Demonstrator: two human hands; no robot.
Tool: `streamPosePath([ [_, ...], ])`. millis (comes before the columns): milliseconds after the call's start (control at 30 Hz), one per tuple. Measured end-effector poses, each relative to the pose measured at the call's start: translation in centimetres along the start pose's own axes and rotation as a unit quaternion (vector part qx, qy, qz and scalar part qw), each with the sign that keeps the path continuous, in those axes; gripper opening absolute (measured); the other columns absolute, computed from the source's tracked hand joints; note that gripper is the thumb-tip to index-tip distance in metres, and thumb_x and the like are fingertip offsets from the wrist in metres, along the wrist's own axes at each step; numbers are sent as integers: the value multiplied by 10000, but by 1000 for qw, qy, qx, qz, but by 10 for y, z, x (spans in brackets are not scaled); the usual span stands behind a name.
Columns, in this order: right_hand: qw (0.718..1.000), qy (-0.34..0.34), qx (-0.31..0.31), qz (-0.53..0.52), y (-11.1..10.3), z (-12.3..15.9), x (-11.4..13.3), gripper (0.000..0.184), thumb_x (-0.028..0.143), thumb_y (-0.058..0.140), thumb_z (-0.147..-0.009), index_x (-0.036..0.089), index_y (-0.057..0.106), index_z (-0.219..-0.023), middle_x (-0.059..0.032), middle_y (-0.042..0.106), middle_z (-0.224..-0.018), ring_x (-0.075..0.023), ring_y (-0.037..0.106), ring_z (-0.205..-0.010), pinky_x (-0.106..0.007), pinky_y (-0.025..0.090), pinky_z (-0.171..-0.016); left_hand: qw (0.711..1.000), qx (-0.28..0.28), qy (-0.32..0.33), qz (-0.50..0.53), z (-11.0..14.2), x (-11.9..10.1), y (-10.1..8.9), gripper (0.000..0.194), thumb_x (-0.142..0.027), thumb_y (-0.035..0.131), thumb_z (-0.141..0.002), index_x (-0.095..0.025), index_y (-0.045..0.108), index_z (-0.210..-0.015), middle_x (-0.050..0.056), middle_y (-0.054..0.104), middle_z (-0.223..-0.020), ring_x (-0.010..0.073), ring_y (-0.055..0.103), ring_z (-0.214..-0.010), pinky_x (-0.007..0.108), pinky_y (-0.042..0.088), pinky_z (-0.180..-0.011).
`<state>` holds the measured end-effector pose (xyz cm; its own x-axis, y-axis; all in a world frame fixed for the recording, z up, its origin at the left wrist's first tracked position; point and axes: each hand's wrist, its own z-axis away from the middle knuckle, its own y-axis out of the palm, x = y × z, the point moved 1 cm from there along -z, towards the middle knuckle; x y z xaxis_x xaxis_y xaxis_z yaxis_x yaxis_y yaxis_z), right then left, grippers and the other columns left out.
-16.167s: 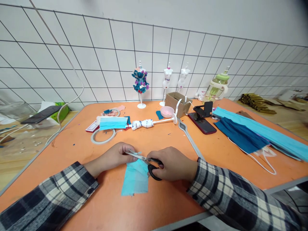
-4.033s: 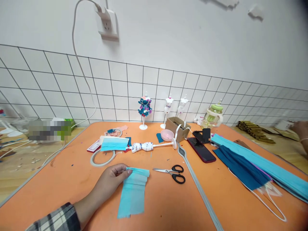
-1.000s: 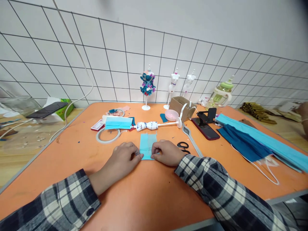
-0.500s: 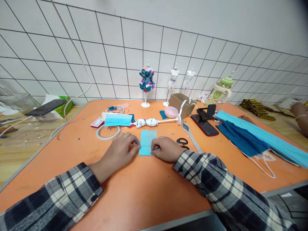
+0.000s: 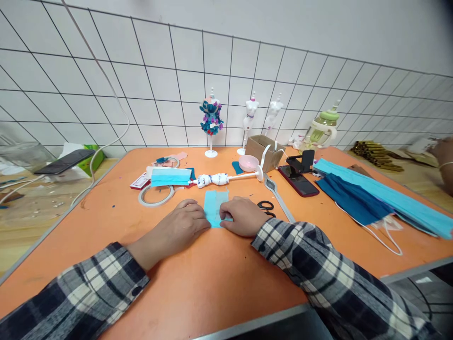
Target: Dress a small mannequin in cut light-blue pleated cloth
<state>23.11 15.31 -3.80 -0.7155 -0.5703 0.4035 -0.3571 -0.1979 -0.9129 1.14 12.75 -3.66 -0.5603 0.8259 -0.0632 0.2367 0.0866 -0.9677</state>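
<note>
A small light-blue piece of mask fabric (image 5: 211, 208) lies flat on the orange table, with a paler, see-through strip along its right part. My left hand (image 5: 182, 222) rests palm down, fingers stretched, their tips on the fabric's lower left edge. On the other side, my right hand (image 5: 244, 216) has its fingers curled and pinched at the fabric's right part; the fingertips are partly hidden. Behind the fabric, a small white dress form (image 5: 213, 180) with blue marks lies on its side. Scissors (image 5: 265, 205) with black handles lie just past my right hand.
A tape roll (image 5: 155, 195) and a folded blue mask (image 5: 171, 177) lie left. Decorated dress form (image 5: 211, 118), pink bowl (image 5: 248, 163) and cardboard box (image 5: 264, 151) stand behind. Phone (image 5: 299, 182), dark-blue mask (image 5: 354, 198) and long light-blue fabric (image 5: 389, 193) lie right. Another person's hand (image 5: 444, 156) shows far right.
My left hand has flattened and shifted right onto the fabric's edge, its fingers less curled. My right hand stays at the fabric's right part. The whole view has shifted slightly.
</note>
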Motion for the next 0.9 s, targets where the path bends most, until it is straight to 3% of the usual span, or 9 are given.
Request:
streamPosePath([
  [200, 999, 21, 19, 32, -22, 7, -24, 325, 304, 875, -696, 201, 650, -906, -19, 657, -916, -200, 541, -880, -286, 332, -730, 1000, 4, -29, 5, 0, -4, -3, 259, -212, 505, -994, -242, 745, -903, 23, 755, -859, 211, 670, -927, 450, 331, -1048],
  [367, 997, 47, 39, 42, -45, 17, -52, 190, 223, 794, -777, 196, 684, -930, -42, 663, -1008, -196, 579, -958, -275, 388, -792, 999, -4, -41, 18, 3, 0, -3, 222, -289, 528, -997, -231, 733, -935, 37, 745, -894, 216, 672, -906, 429, 395, -993],
  [533, 989, 116, 67, 68, -50, 26, -75, 151, 269, 781, -789, 190, 691, -882, -49, 681, -893, -192, 619, -805, -263, 397, -647, 998, 0, -64, -1, 3, 1, -2, 291, -267, 464, -1016, -197, 733, -928, 60, 733, -861, 246, 654, -855, 405, 461, -822],
  [633, 981, 159, 44, 97, -52, 29, -78, 159, 313, 756, -804, 176, 676, -818, -77, 680, -810, -232, 623, -758, -304, 412, -640, 998, 1, -67, -16, 3, -3, -2, 292, -262, 458, -1009, -189, 725, -918, 62, 729, -845, 256, 646, -826, 422, 460, -801],
  [700, 979, 166, 10, 116, -54, 29, -72, 186, 324, 747, -806, 158, 683, -857, -128, 688, -894, -286, 635, -855, -361, 446, -721, 998, -3, -69, -6, 3, -6, -2, 277, -259, 460, -1005, -192, 715, -920, 60, 736, -862, 252, 648, -834, 424, 458, -813],
  [800, 988, 100, -40, 114, -49, 25, -49, 300, 377, 685, -872, 176, 674, -1094, -131, 665, -1172, -296, 572, -1144, -405, 422, -963, 995, -8, -92, 38, 4, -10, 1, 238, -250, 479, -991, -206, 703, -922, 46, 745, -873, 235, 657, -853, 409, 456, -839],
  [833, 993, 48, -45, 100, -44, 24, -38, 357, 409, 685, -879, 209, 656, -1173, -91, 652, -1240, -261, 549, -1196, -381, 393, -1028, 993, -9, -105, 53, 4, -11, 2, 227, -249, 489, -984, -210, 702, -916, 41, 745, -863, 230, 660, -847, 401, 457, -835],
  [900, 990, -117, -63, 49, -29, 21, -17, 495, 454, 743, -834, 196, 636, -1243, -89, 646, -1288, -263, 536, -1209, -397, 371, -1061, 989, -11, -127, 78, 3, -12, 3, 211, -250, 508, -968, -215, 706, -903, 35, 744, -840, 223, 664, -828, 390, 460, -819],
])
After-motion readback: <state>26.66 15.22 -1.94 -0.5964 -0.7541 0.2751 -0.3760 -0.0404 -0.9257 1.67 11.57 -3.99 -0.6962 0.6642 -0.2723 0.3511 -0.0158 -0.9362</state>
